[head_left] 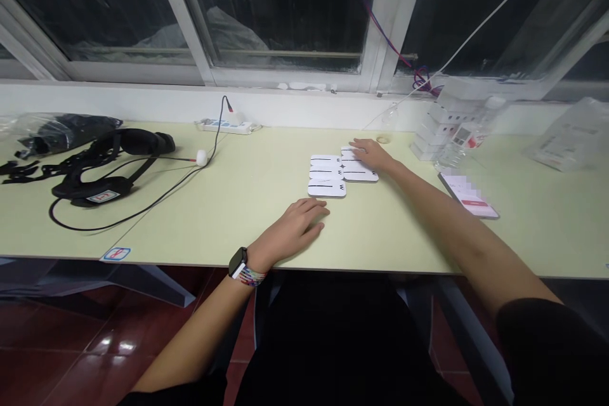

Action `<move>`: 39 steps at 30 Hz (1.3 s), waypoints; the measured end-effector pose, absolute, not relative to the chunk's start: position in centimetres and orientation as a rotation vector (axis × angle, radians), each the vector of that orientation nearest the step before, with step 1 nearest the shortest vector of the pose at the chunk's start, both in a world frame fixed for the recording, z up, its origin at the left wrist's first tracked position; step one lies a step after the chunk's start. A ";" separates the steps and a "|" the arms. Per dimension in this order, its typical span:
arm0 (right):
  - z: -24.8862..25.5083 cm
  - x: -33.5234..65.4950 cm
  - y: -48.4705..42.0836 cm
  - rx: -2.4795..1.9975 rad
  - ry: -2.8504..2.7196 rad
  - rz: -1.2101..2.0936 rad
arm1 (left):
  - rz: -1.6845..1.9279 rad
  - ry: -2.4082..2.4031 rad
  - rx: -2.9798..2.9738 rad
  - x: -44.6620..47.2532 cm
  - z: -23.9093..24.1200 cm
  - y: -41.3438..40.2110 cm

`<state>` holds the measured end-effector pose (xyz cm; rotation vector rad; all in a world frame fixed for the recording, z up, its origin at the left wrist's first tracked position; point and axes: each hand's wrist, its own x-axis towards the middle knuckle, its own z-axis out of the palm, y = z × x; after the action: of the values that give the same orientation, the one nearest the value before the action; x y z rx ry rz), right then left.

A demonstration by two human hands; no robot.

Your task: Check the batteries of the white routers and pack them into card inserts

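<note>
White cards with black lines and letters lie in two columns that touch side by side. The left column (327, 188) shows three cards, one below another. My right hand (370, 153) rests on the upper part of the right column (360, 176), its fingers stretched over the top cards and partly hiding them. Just below the left column, my left hand (301, 225) lies palm down on the table with fingers extended, holding nothing. A dark watch (238, 261) and a beaded bracelet (250, 276) are on the left wrist.
On the pale table (228, 196), a black headset (95, 181) with a cable sits left, near a power strip (227, 126). To the right are white boxes (431, 133), a clear bottle (469, 136), a phone (469, 195) and a plastic bag (566, 136). A tape ring (382, 139) lies behind the cards.
</note>
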<state>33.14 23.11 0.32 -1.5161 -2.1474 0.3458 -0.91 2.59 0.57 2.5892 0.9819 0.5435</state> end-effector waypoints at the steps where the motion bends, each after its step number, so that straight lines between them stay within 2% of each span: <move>1: 0.0 32.8 22.9 -1.533 -2.144 0.310 | 0.541 0.981 2.590 -0.9 0.6 2.6; 8: -1.5 31.1 21.7 -1.638 -2.224 0.261 | 0.534 0.985 2.592 -0.8 0.5 2.6; 39: -0.4 30.1 14.5 -1.671 -2.229 0.266 | 0.549 0.994 2.572 -0.9 0.5 2.7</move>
<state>30.07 14.53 -0.41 -1.6711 -2.2288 0.2661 -0.88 2.65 0.48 2.5718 0.9943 0.5492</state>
